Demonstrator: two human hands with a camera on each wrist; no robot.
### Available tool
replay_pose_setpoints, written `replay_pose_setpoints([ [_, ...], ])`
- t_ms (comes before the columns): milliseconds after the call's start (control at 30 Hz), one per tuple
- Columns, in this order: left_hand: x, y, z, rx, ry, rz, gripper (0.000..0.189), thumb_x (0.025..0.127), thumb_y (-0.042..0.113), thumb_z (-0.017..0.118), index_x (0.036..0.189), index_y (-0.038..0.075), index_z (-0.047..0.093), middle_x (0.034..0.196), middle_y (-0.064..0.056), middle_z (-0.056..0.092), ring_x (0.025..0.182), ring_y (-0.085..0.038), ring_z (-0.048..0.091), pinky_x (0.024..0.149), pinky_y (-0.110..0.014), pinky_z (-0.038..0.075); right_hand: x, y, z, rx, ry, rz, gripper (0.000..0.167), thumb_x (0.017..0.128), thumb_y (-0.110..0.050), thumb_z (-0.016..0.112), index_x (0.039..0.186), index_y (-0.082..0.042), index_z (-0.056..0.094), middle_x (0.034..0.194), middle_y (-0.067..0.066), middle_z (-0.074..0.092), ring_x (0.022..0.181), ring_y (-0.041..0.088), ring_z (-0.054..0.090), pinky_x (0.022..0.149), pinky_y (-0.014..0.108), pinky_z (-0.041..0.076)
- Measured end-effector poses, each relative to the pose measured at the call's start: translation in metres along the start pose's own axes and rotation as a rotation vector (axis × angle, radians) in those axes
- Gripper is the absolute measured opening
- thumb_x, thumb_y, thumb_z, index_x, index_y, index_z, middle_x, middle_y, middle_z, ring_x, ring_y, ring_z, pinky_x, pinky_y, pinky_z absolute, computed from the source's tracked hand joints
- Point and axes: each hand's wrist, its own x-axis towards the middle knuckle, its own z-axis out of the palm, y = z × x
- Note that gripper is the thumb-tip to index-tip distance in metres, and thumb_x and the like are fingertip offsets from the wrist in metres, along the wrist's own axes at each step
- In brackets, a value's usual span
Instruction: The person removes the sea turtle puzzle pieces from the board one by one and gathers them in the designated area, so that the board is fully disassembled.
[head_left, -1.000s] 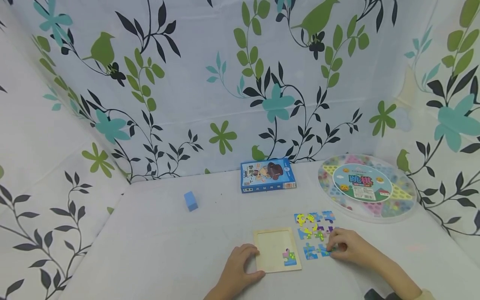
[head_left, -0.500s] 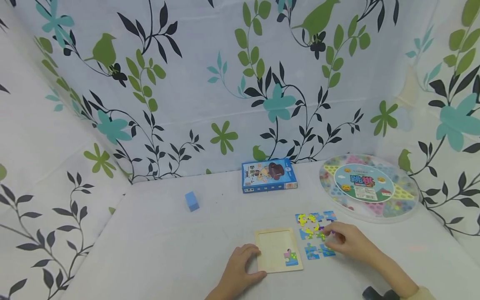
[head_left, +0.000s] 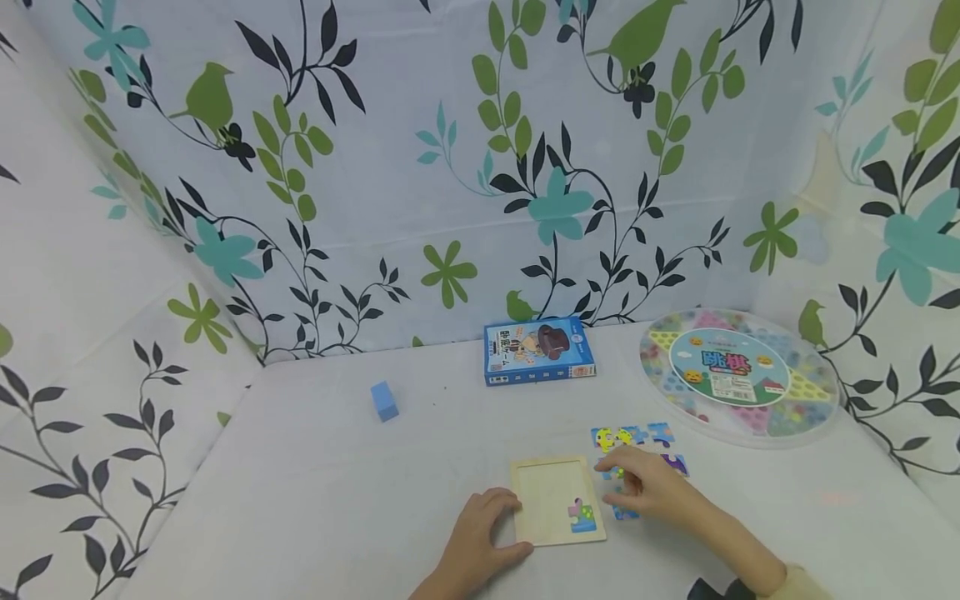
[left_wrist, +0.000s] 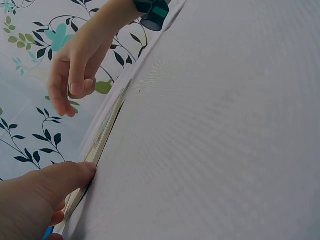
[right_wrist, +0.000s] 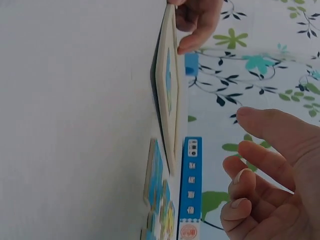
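Observation:
A shallow wooden puzzle frame (head_left: 545, 492) lies on the white table, with a puzzle piece (head_left: 581, 515) set in its lower right corner. My left hand (head_left: 477, 533) holds the frame by its left side, thumb at the near corner; the left wrist view shows the thumb (left_wrist: 75, 177) against the wooden edge. My right hand (head_left: 651, 483) hovers over the loose puzzle pieces (head_left: 617, 437) to the right of the frame and hides several of them. In the right wrist view its fingers (right_wrist: 260, 165) are loosely bent, thumb apart, with nothing between them.
Behind the frame lies a blue game box (head_left: 538, 352) near the patterned cloth backdrop (head_left: 360, 167). A round Chinese checkers set (head_left: 738, 379) sits at the back right, beyond the loose pieces. To the left is a small blue block (head_left: 384, 402).
My right hand has moved left over the loose pieces, toward the frame, and its fingers have spread from a pinch. The left hand has stayed at the frame.

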Motion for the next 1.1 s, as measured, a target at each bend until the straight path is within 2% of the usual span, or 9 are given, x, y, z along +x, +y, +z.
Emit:
replay_pose_setpoints([
  [167,0.000,0.000,0.000,0.003,0.002,0.004,0.042,0.072,0.040,0.071,0.101,0.013,0.058,0.107,0.005,0.054,0.092,-0.012,0.046,0.081,-0.029,0.039,0.005,-0.012,0.017,0.043,-0.056,-0.030,0.031,0.076,-0.011,0.071,0.102,0.000,0.057,0.080,0.001,0.053,0.053,-0.003,0.036,0.046,0.017,0.037],
  [300,0.001,0.000,0.001,0.004,0.021,0.029,0.042,0.071,0.038,0.072,0.101,0.012,0.058,0.107,0.004,0.054,0.092,-0.012,0.046,0.080,-0.028,0.039,0.002,-0.018,0.026,0.047,-0.057,-0.024,0.034,0.076,-0.014,0.071,0.105,-0.001,0.057,0.087,0.002,0.054,0.052,-0.003,0.038,0.046,0.017,0.037],
  [433,0.001,-0.001,0.001,0.007,0.023,0.029,0.042,0.072,0.040,0.071,0.101,0.013,0.058,0.107,0.005,0.054,0.091,-0.011,0.046,0.080,-0.028,0.039,0.000,-0.015,0.033,0.020,-0.071,0.041,0.036,0.078,-0.017,0.070,0.108,-0.003,0.057,0.097,0.003,0.054,0.053,-0.003,0.039,0.047,0.017,0.038],
  [633,0.000,-0.001,0.001,0.008,0.023,0.025,0.042,0.071,0.039,0.072,0.101,0.013,0.058,0.107,0.005,0.054,0.091,-0.011,0.046,0.080,-0.028,0.039,-0.001,-0.013,0.038,-0.056,-0.163,0.158,0.041,0.077,-0.025,0.069,0.111,-0.005,0.058,0.104,0.000,0.051,0.060,0.000,0.041,0.053,0.018,0.039],
  [900,0.000,-0.001,0.000,0.015,0.026,0.031,0.042,0.070,0.037,0.074,0.101,0.012,0.058,0.107,0.004,0.054,0.093,-0.012,0.046,0.081,-0.028,0.039,-0.002,-0.011,0.040,-0.056,-0.178,0.184,0.044,0.075,-0.029,0.071,0.109,-0.004,0.061,0.092,-0.007,0.045,0.065,0.003,0.040,0.054,0.018,0.038],
  [1100,0.000,-0.001,0.000,0.015,0.017,0.020,0.043,0.070,0.038,0.073,0.101,0.013,0.058,0.107,0.004,0.054,0.093,-0.012,0.046,0.081,-0.029,0.039,-0.003,-0.011,0.040,-0.030,-0.194,0.212,0.046,0.073,-0.031,0.072,0.109,-0.005,0.061,0.089,-0.008,0.044,0.069,0.004,0.040,0.056,0.019,0.037],
])
